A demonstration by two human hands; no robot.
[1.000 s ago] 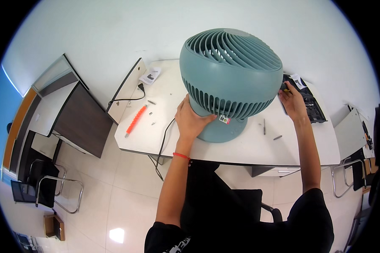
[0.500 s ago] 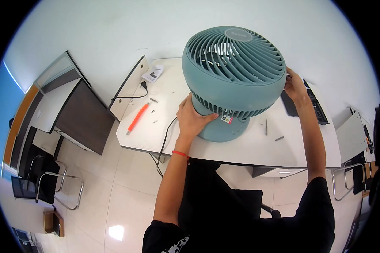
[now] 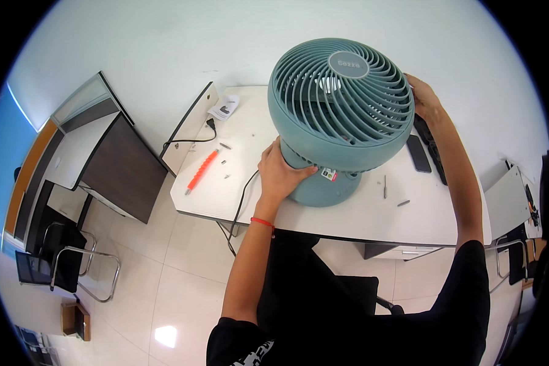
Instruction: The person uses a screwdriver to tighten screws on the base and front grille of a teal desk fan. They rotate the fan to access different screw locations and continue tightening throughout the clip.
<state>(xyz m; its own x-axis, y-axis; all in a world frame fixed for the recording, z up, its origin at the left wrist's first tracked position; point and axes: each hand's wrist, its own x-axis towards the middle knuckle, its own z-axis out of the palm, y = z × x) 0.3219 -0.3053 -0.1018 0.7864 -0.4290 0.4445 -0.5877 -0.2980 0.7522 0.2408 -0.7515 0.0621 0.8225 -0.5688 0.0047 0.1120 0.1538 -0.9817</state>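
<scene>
A grey-green table fan [image 3: 314, 135] stands upright on the white desk, its round head with the spiral grille tilted upward and toward me. My left hand [image 3: 280, 175] is closed round the neck below the head, thumb across the front near a small label. At the far right side of the head, my right hand [image 3: 423, 97] grips the rim from behind. The head hides some of its fingertips. The fan's round base [image 3: 326, 190] rests on the desk [image 3: 250, 195].
Left of the fan lie a ridged orange rod [image 3: 202, 172], a plug [image 3: 210, 123] on a black cord, a printed paper [image 3: 224, 108] and small metal pieces. To the right are a dark phone [image 3: 418, 154], a black case [image 3: 433, 149] and thin metal bits [image 3: 385, 186]. A chair [image 3: 73, 268] stands at left.
The fan's head has tipped toward me, showing more of its grille face. My right hand has moved up and away with its rim. My left hand stays on the neck.
</scene>
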